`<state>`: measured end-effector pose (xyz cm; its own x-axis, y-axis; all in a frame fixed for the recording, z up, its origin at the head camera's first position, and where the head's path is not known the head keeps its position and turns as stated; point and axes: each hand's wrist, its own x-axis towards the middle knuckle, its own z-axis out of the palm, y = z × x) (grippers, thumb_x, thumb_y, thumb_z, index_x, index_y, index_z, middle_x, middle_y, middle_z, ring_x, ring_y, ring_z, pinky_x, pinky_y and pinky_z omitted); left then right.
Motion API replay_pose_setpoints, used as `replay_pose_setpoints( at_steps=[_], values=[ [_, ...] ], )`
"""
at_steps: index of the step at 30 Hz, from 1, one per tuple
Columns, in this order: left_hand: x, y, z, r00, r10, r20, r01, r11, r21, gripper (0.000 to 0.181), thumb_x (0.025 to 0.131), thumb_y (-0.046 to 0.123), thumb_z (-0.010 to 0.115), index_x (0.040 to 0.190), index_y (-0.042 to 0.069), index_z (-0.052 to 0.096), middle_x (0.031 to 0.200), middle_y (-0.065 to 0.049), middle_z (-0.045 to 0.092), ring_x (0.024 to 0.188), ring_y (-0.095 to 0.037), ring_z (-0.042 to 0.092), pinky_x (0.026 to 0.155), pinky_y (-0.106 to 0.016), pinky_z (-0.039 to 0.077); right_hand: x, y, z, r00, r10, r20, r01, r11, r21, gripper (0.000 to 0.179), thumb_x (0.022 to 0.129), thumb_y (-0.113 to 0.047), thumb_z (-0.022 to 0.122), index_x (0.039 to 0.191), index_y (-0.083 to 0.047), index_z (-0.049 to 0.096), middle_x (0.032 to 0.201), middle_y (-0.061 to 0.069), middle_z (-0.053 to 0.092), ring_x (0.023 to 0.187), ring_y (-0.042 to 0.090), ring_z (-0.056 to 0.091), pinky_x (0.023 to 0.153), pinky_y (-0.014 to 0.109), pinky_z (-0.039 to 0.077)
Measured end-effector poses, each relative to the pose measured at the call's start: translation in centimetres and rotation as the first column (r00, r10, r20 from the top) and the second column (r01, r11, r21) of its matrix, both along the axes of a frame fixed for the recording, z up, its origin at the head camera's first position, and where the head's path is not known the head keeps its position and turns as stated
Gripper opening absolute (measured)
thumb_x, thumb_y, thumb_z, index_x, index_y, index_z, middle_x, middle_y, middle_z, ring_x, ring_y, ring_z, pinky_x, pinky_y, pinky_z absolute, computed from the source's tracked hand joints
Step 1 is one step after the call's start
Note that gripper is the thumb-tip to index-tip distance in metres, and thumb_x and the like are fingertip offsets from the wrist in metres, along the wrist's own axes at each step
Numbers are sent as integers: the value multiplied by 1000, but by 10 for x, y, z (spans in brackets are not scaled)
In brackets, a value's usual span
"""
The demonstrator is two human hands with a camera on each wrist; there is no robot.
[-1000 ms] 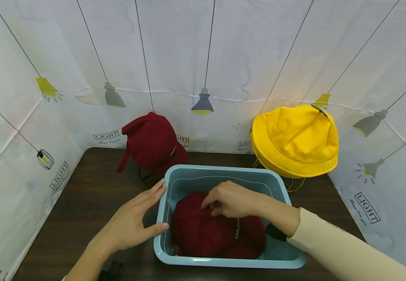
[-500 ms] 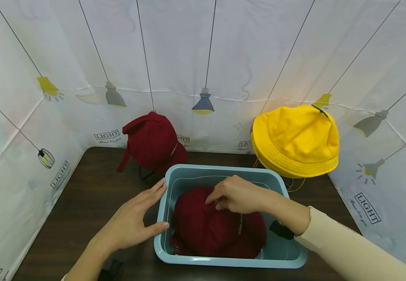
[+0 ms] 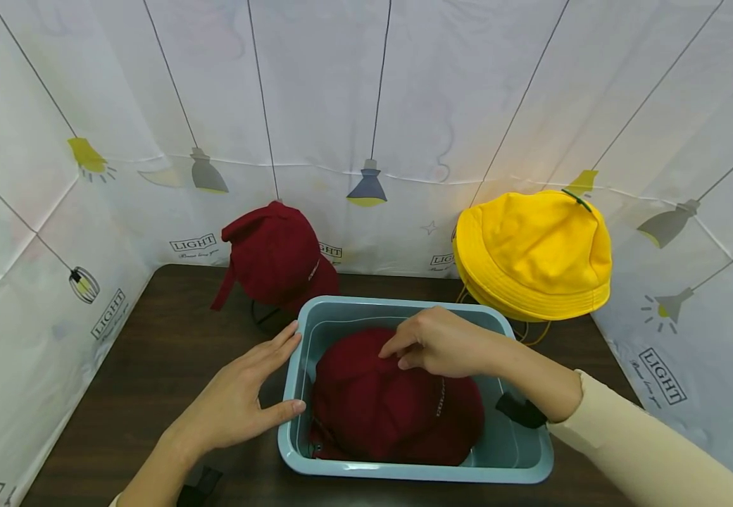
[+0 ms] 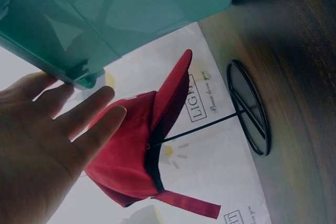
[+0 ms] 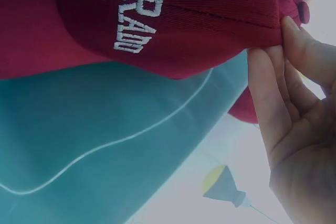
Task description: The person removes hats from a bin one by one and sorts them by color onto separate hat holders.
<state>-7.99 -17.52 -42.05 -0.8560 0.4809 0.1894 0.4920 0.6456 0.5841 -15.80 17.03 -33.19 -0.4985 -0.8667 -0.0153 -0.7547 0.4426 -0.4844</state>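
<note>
A dark red baseball cap (image 3: pixel 372 401) with white lettering sits in the light blue plastic bin (image 3: pixel 417 473), its brim toward the right. My right hand (image 3: pixel 448 343) pinches the fabric of its crown between thumb and fingers. In the right wrist view the pinched cap (image 5: pixel 210 19) shows its lettering close up, and the fingers of the right hand (image 5: pixel 304 103) meet at the crown near the top button. My left hand (image 3: pixel 239 394) has its fingers stretched out along the bin's left rim, fingertips and thumb resting at that edge.
Behind the bin at left, a second red cap (image 3: pixel 277 253) hangs on a stand with a black wire base (image 4: pixel 248 107). At right behind the bin, a yellow bucket hat (image 3: pixel 534 253) with a green stem and cords is propped up. Printed white cloth (image 3: pixel 315 84) encloses the dark wooden table (image 3: pixel 125 394).
My right hand has moved up and to the right, drawing the cap's crown up into a fuller shape inside the bin. The left hand has stayed at the left rim.
</note>
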Motion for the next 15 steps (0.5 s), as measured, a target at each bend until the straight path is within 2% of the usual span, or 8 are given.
replay_pose_setpoints(
  at_steps=[11,15],
  values=[
    [0,0,0,1000,-2,-4,2,1000,0,89,94,57,70,166,21,32,173,9,21,152,-26,38,111,-65,42,5,5,17,999,-32,-10,31,999,-39,28,91,3,77,115,-12,82,104,-5,79,88,7,70,75,24,59],
    [1,0,0,1000,2,-2,-2,1000,2,89,94,57,70,166,22,31,173,10,21,152,-26,38,111,-65,42,6,8,22,999,-51,8,51,997,-59,28,90,4,77,114,-10,81,97,-5,78,82,7,67,72,24,59]
  ],
)
